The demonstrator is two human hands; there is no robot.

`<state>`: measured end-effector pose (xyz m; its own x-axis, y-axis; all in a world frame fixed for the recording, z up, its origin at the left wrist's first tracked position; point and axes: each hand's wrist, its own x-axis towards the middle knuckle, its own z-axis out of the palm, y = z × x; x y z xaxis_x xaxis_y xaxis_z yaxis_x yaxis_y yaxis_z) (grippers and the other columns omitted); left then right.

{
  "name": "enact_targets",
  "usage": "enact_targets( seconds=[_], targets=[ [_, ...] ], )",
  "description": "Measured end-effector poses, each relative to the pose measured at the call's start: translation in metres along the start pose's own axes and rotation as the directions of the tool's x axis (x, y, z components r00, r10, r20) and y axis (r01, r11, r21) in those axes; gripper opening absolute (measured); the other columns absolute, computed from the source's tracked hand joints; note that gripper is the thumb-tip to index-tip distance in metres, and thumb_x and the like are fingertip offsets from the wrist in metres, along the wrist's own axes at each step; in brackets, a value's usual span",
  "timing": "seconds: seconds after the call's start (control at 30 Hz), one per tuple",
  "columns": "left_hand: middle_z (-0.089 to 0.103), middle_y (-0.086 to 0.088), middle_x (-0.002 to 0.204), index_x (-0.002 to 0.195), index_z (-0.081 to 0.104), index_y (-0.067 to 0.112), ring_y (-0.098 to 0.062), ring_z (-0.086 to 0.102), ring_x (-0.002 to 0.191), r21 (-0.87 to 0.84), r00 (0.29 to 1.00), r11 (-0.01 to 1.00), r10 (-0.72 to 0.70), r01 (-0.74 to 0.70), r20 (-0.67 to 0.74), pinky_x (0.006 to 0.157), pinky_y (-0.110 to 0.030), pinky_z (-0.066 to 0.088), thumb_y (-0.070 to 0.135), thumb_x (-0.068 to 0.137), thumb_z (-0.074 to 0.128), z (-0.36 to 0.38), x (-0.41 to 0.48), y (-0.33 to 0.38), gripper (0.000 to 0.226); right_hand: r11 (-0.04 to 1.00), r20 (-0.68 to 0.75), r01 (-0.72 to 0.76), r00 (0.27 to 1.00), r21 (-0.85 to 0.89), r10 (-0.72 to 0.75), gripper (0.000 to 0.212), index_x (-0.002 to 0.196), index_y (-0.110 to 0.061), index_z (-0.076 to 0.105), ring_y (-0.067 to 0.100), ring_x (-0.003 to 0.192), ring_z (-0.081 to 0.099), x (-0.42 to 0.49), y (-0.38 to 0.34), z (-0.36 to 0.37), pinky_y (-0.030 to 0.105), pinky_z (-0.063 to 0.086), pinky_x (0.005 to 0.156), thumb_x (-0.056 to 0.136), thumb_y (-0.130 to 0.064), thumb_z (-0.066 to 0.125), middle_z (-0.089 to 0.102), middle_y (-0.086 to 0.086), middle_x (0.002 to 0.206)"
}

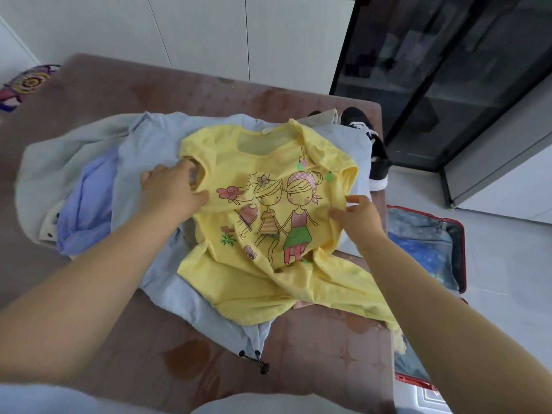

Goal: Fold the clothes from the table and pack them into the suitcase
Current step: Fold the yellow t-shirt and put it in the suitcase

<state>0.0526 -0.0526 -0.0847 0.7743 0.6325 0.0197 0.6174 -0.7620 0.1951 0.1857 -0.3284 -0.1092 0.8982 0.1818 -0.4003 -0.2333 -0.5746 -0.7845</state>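
Two bare forearms reached in from the bottom of the frame over the brown table (pixel 328 339). Just above centre lay the yellow T-shirt (pixel 268 282), print side up and wrinkled, on top of a grey-blue garment (pixel 155 150) whose black cord ends (pixel 260 363) pointed to the lower edge.

The left hand (pixel 174 189) gripped the shirt at its left sleeve, and the right hand (pixel 363 218) pinched the cloth at the right side, under the other sleeve. I judge that the step in hand was to spread the shirt flat, and the folding itself was not yet begun. The next move probably calls for pulling both sides apart to remove the wrinkles, then turning the sleeves inward.

A lilac garment (pixel 86 210) waited at the left. At the right of the frame the red suitcase (pixel 461 252) lay open on the floor, with something bluish inside. Black shoes (pixel 376 150) showed in the upper right, past the table.

The table edge and the right arm cut off much of the suitcase, so I could not tell how full it was. The left fingertips were hidden in the sleeve. The right corner of the hem went behind the arm.
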Motion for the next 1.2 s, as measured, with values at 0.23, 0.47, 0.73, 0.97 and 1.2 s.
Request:
enact_targets(
  seconds=[0.23, 0.47, 0.73, 0.97, 1.2],
  targets=[
    [0.062, -0.015, 0.115, 0.119, 0.056, 0.005, -0.019, 0.057, 0.083, -0.576, 0.975, 0.817, -0.141, 0.017, -0.171, 0.073, -0.025, 0.045, 0.016, 0.087, 0.063, -0.026, 0.024, -0.011, 0.035, 0.940, -0.265, 0.217, 0.953, 0.262, -0.146, 0.029, 0.119, -0.017, 0.045, 0.007, 0.078, 0.056, -0.003, -0.006, -0.039, 0.024, 0.047, 0.069, 0.092, -0.019, 0.055, 0.058, -0.008, 0.090],
    [0.045, -0.024, 0.117, 0.125, 0.041, -0.005, -0.036, 0.045, 0.108, -0.430, 0.984, 0.899, 0.009, -0.087, -0.180, 0.089, -0.045, 0.039, 0.020, 0.070, 0.080, 0.008, -0.072, 0.000, 0.072, 0.988, 0.115, 0.019, 0.993, -0.153, -0.001, 0.045, 0.118, -0.016, 0.047, 0.017, 0.092, 0.056, -0.042, 0.067, -0.032, 0.021, 0.041, 0.065, 0.081, -0.030, 0.070, 0.052, 0.001, 0.107],
    [0.067, 0.004, 0.091, 0.088, 0.073, 0.022, -0.026, 0.059, 0.092, 0.061, 0.902, 0.912, 0.389, -0.406, 0.186, 0.078, -0.035, 0.033, 0.032, 0.064, 0.082, 0.073, -0.158, -0.021, 0.027, 0.879, 0.237, 0.148, 0.971, -0.453, -0.041, 0.020, 0.093, -0.010, 0.058, 0.016, 0.078, 0.050, -0.065, 0.100, -0.033, 0.025, 0.032, 0.058, 0.082, -0.025, 0.066, 0.052, -0.003, 0.079],
    [0.060, 0.011, 0.061, 0.054, 0.067, 0.028, -0.017, 0.054, 0.069, 0.125, 0.864, 0.855, 0.493, -0.503, 0.102, 0.065, -0.029, 0.020, 0.013, 0.055, 0.082, 0.075, -0.167, -0.027, 0.022, 0.877, 0.345, 0.212, 0.937, -0.432, -0.056, 0.019, 0.100, -0.012, 0.048, 0.014, 0.076, 0.044, -0.088, 0.078, -0.049, 0.026, 0.032, 0.062, 0.098, -0.030, 0.041, 0.048, -0.001, 0.086],
    [0.067, 0.007, 0.083, 0.082, 0.047, 0.032, -0.003, 0.055, 0.069, -0.610, 0.940, 0.779, 0.299, -0.141, 0.165, 0.064, -0.015, 0.040, 0.008, 0.094, 0.046, 0.029, -0.162, -0.014, 0.027, 0.900, 0.368, -0.208, 0.928, 0.384, 0.057, 0.021, 0.115, -0.011, 0.052, 0.029, 0.087, 0.064, -0.107, 0.076, -0.067, 0.045, 0.056, 0.075, 0.096, -0.020, 0.049, 0.063, 0.017, 0.105]
  ],
)
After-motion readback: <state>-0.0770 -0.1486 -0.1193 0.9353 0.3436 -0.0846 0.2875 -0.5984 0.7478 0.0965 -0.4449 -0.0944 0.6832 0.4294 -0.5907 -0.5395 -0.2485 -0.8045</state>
